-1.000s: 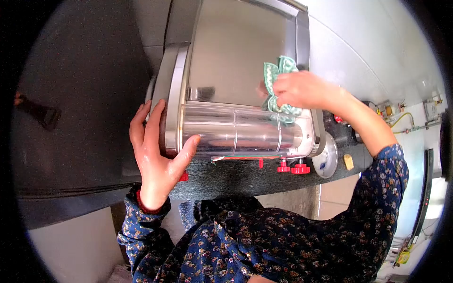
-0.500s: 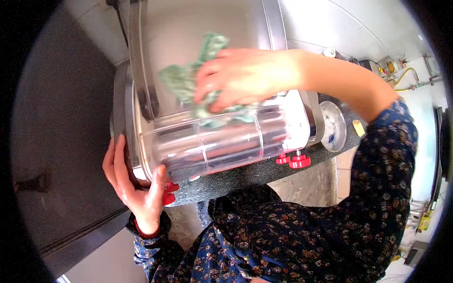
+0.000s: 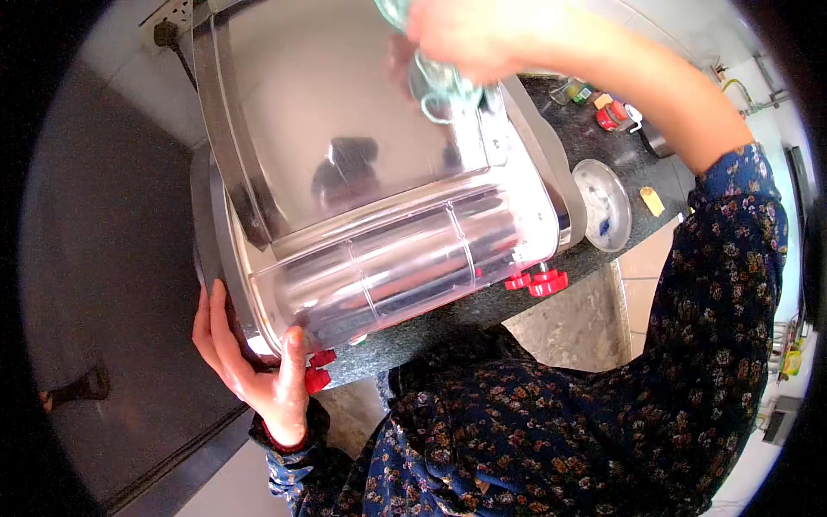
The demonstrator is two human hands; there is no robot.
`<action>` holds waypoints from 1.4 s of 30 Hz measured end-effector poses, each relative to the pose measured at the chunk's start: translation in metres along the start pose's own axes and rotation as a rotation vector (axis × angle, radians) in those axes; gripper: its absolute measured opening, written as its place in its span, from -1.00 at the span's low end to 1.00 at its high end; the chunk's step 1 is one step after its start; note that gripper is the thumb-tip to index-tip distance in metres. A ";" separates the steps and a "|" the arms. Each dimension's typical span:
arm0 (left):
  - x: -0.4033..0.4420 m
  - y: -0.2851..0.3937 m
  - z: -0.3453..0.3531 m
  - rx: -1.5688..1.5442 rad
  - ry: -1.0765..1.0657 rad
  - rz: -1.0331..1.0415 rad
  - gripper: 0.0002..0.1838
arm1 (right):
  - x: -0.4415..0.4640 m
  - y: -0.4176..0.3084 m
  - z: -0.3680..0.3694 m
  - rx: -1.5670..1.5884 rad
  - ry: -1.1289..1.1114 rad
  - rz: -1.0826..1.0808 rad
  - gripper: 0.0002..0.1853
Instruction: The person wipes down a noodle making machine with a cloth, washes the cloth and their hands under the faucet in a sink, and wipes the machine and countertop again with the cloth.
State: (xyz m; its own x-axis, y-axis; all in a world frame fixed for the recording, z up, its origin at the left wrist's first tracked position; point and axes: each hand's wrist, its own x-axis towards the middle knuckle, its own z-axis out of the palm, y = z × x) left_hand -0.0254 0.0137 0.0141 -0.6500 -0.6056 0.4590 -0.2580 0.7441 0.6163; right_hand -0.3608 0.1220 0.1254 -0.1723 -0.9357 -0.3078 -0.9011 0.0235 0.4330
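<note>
A green cloth (image 3: 444, 86), blurred by motion, hangs from my right hand (image 3: 482, 39) over the far right of the steel top plate (image 3: 336, 112). The plate belongs to a dough-rolling machine (image 3: 198, 202), with rollers under a clear plastic cover (image 3: 405, 258) along its front. My left hand (image 3: 267, 370) grips the machine's near left corner, thumb on the front edge and fingers round the side. Just right of that thumb are red knobs (image 3: 320, 370); more red knobs (image 3: 544, 283) sit at the front right.
On the dark counter (image 3: 594, 142) to the right stand a metal bowl (image 3: 603, 202) with whitish residue and something blue, a yellow piece (image 3: 651, 202), and a red-labelled jar (image 3: 613, 115). A plug with a cable (image 3: 168, 36) is at the back left. A dark panel (image 3: 112, 258) borders the left.
My right hand has swept the cloth from the middle of the top plate toward its far right edge. My left hand stays on the corner. The view has shifted slightly.
</note>
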 end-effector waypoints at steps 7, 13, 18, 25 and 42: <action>-0.014 0.010 0.004 -0.060 -0.037 -0.089 -0.10 | -0.036 -0.031 0.062 0.176 0.344 -0.453 -0.80; -0.017 0.013 -0.001 -0.045 -0.067 -0.111 -0.11 | -0.031 -0.039 0.060 0.058 0.211 -0.417 -0.81; -0.019 0.017 0.008 -0.022 0.005 -0.063 -0.23 | 0.004 0.001 0.035 -0.094 0.013 -0.182 -0.78; -0.022 0.013 0.006 -0.053 0.012 -0.077 -0.21 | -0.031 -0.049 0.060 0.134 0.323 -0.545 -0.78; -0.023 0.003 0.005 -0.071 -0.021 -0.084 -0.18 | -0.010 -0.018 0.040 -0.117 0.061 -0.129 -0.78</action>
State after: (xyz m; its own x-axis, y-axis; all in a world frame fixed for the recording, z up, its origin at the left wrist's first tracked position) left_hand -0.0145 0.0310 0.0021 -0.6429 -0.6587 0.3909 -0.2616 0.6685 0.6962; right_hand -0.3590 0.1448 0.0874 -0.0307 -0.9482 -0.3162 -0.8609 -0.1356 0.4904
